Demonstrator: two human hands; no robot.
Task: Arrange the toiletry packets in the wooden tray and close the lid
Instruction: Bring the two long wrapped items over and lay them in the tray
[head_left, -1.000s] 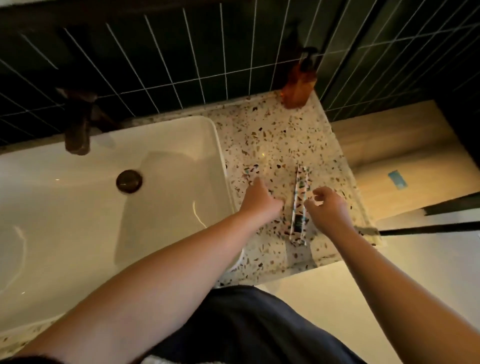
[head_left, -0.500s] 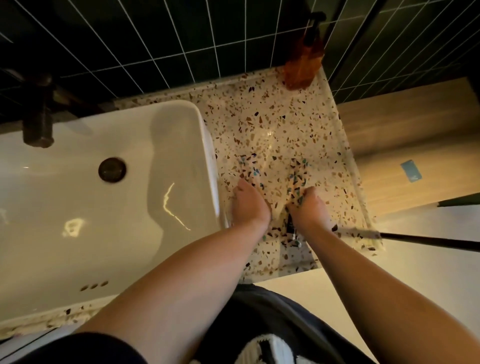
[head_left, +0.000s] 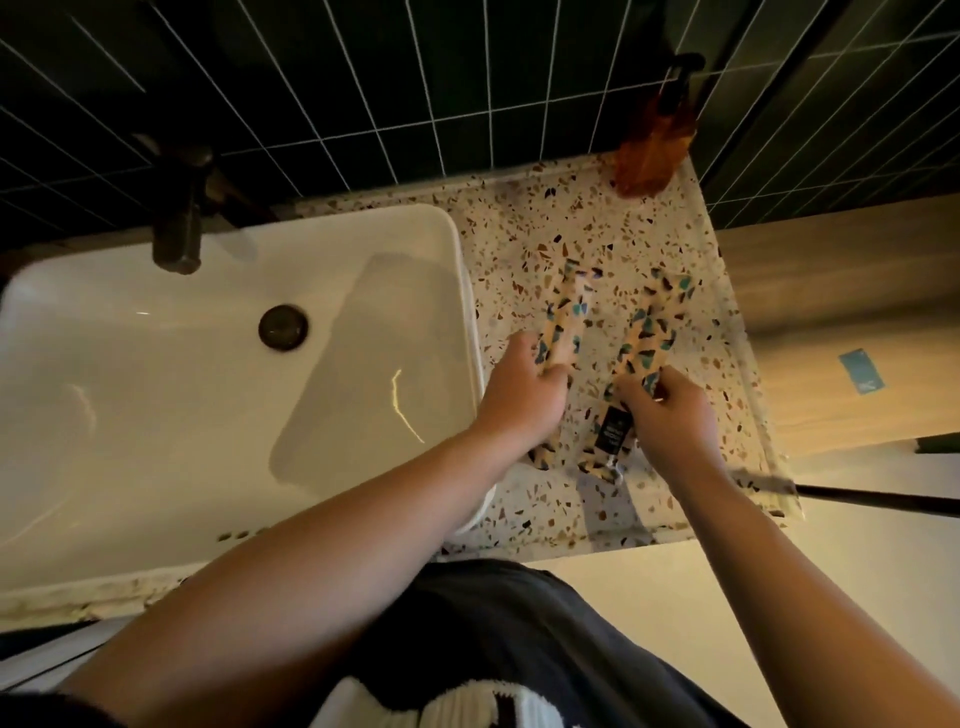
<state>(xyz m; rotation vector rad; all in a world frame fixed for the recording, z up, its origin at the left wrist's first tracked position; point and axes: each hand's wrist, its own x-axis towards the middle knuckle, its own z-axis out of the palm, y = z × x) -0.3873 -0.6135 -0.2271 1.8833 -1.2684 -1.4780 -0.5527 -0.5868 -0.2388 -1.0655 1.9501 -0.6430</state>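
Two long, narrow toiletry packets with a speckled terrazzo-like print lie over the terrazzo counter (head_left: 582, 218) to the right of the sink. My left hand (head_left: 522, 397) grips the near part of the left packet (head_left: 563, 317). My right hand (head_left: 670, 415) holds the right packet (head_left: 652, 327) in its fingertips; a dark label (head_left: 613, 428) shows on a packet end below that hand. Both packets point away from me, towards the tiled wall. No wooden tray or lid is in view.
A white rectangular sink (head_left: 457, 291) with a dark drain (head_left: 283, 326) and dark tap (head_left: 179, 228) fills the left. An amber pump bottle (head_left: 657, 140) stands at the counter's back right corner. A wooden shelf (head_left: 841, 322) lies right of the counter.
The hands were pressed together over the packets; now they have moved apart, each holding one packet, so the two packets lie side by side with a gap between them.
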